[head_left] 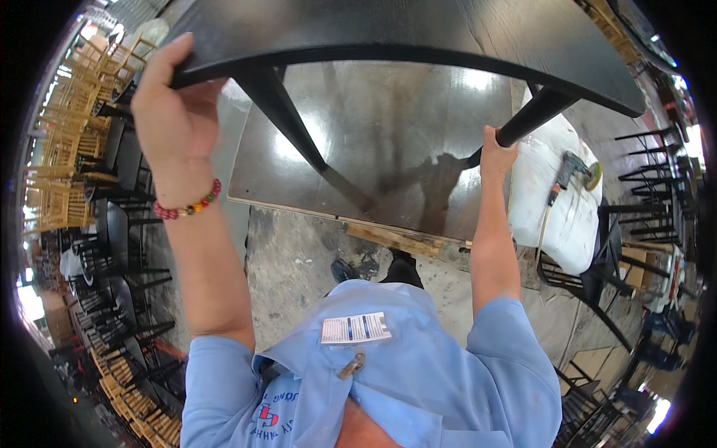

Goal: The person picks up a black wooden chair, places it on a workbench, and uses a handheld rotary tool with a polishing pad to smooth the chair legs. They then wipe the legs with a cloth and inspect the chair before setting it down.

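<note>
I clamp my left hand (173, 104) on the black table's (418, 33) rim and my right hand (497, 153) around its leg (534, 116), balancing it aloft.

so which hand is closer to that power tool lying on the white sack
Right. The right hand grips a black table leg just left of the white sack where the power tool lies. The left hand holds the tabletop edge at the far side.

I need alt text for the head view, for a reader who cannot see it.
A person's left hand grips the edge of a raised black table; the right hand holds one leg. Below lies a glossy dark board.
</note>
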`<state>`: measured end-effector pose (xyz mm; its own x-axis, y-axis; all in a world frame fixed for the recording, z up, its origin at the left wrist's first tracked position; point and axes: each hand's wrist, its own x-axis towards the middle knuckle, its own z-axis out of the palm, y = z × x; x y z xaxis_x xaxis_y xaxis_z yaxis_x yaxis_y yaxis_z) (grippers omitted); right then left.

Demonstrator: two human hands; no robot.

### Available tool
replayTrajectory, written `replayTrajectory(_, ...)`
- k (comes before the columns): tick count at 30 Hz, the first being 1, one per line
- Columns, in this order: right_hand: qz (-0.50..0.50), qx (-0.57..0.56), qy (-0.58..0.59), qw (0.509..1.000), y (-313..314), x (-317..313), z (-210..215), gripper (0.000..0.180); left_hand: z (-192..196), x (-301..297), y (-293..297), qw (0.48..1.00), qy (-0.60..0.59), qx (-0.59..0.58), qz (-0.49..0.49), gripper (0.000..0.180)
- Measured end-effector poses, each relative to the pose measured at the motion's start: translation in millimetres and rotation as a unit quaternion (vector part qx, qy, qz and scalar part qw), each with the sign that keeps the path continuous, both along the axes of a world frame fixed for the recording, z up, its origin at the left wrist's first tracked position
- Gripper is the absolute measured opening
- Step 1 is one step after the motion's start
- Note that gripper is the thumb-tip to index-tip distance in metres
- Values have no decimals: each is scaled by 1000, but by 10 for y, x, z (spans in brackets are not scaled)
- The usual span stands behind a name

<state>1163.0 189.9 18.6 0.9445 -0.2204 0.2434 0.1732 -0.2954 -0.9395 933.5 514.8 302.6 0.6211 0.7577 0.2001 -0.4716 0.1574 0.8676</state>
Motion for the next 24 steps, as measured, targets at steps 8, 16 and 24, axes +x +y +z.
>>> replayTrajectory(8,124,15,1,992,437,1233,-342,20,39,908,402,1000,12,3,22,17)
replayTrajectory(16,151,-15,-8,988,710,2063,-400,20,17,1410,308,997,9,10,77,21)
replayTrajectory(24,177,-4,3,984,773,2339,-426,20,-1,1455,172,997,1,11,74,21)
